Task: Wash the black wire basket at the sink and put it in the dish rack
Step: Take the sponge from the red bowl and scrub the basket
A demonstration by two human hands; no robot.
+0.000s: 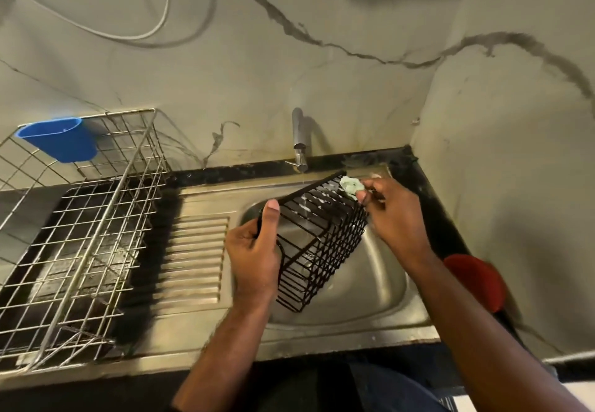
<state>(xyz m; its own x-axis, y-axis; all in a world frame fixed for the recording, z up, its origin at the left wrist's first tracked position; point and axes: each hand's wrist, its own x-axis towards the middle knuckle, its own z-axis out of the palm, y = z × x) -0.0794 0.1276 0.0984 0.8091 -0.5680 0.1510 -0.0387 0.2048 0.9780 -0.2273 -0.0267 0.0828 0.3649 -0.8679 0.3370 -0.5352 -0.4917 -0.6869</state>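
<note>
The black wire basket (317, 234) is held tilted over the steel sink (380, 286). My left hand (254, 250) grips its near left rim, thumb up on the wire. My right hand (392, 215) pinches a pale green scrubber (351, 185) against the basket's far upper corner, where white suds cling to the wires. A thin stream of water falls from the tap (299, 144) onto the basket. The empty metal dish rack (80, 241) stands on the counter to the left of the sink.
A blue plastic cup holder (59, 139) hangs on the rack's back left rim. The ribbed steel drainboard (196, 257) lies between rack and sink. A red object (476, 281) sits on the counter's right edge. Marbled walls close in behind and to the right.
</note>
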